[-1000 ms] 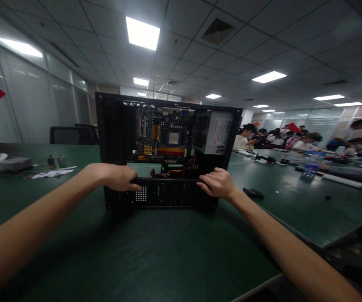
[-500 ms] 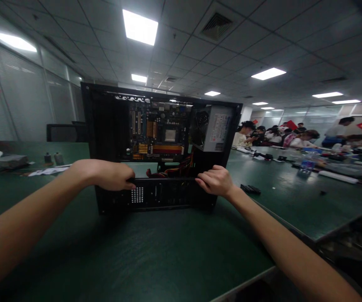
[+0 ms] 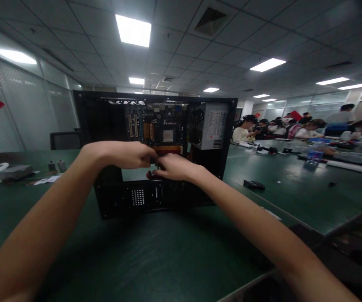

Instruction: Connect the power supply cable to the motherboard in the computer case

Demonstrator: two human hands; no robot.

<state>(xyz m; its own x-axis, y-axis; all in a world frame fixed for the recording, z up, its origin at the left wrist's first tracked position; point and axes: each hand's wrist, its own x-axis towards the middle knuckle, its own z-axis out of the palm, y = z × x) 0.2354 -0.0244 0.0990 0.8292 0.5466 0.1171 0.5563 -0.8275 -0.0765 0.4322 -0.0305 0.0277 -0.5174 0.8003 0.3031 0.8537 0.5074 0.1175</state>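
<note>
Head view: open computer case upright on table, frame centre. Left hand and right hand meet near cables, fingers partly curled; can't tell if anything's gripped. Hard tug could strain cables or tip case.

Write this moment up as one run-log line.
left hand, right hand: close together, lower edge of dark rectangular motherboard | grip: unclear | black metal computer case: open side facing camera | grey boxy power supply: inside, upper right
</note>
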